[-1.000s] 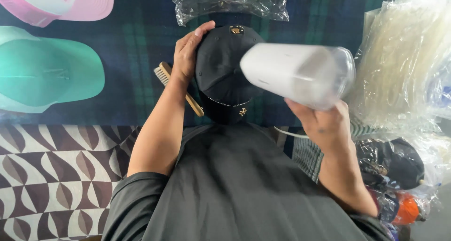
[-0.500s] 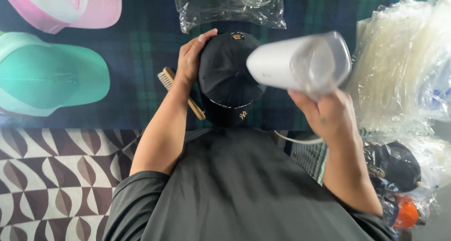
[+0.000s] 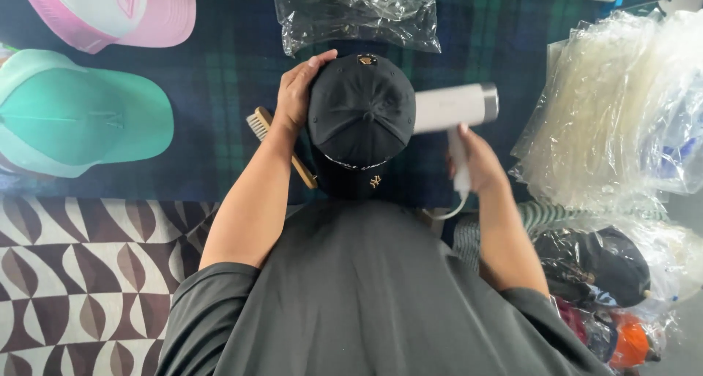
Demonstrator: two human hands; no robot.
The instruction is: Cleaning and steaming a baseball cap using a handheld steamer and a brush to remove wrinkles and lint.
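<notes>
Black cap (image 3: 360,120) centre on plaid cloth (image 3: 220,76), left hand (image 3: 296,94) cupped on its crown. Right hand (image 3: 480,164) wrapped around white steamer (image 3: 455,109), now swung down level, nozzle beside cap. Brush (image 3: 282,145) under left wrist.

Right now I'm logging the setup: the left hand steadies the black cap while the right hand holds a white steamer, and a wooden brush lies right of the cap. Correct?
Not quite. The head view shows the wooden brush lying left of the black cap, under the left hand. The right hand does hold the white steamer.
</notes>
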